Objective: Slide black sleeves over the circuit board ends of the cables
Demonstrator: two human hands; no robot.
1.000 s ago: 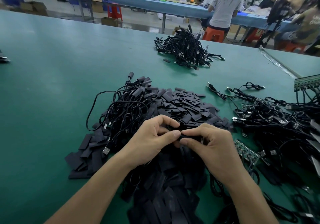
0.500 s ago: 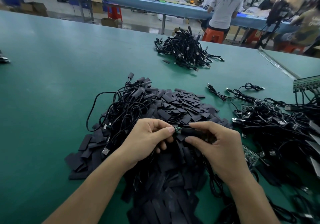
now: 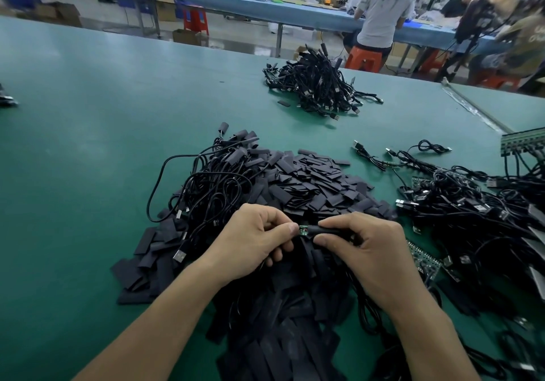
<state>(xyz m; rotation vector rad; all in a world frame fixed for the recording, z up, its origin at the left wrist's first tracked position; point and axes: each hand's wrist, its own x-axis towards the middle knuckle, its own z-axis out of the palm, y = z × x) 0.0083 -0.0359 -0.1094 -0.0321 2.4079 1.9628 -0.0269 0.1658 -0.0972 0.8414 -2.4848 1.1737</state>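
Note:
My left hand (image 3: 253,239) pinches the end of a small green circuit board (image 3: 303,230) between thumb and forefinger. My right hand (image 3: 368,251) grips a black sleeve (image 3: 327,229) that covers most of the board; only a short green tip shows between the two hands. Both hands hover over a big heap of flat black sleeves (image 3: 309,180) in the middle of the green table (image 3: 88,144). The cable of the held board is hidden under my right hand.
A tangle of black USB cables (image 3: 212,186) lies on the left of the sleeve heap. Another cable pile (image 3: 318,86) sits farther back. Cables with bare green boards (image 3: 472,212) crowd the right side. People work at a blue bench (image 3: 265,6) behind.
The hands were pressed together a second ago; now they are slightly apart, with a green board tip showing between them and the sleeve in my right hand.

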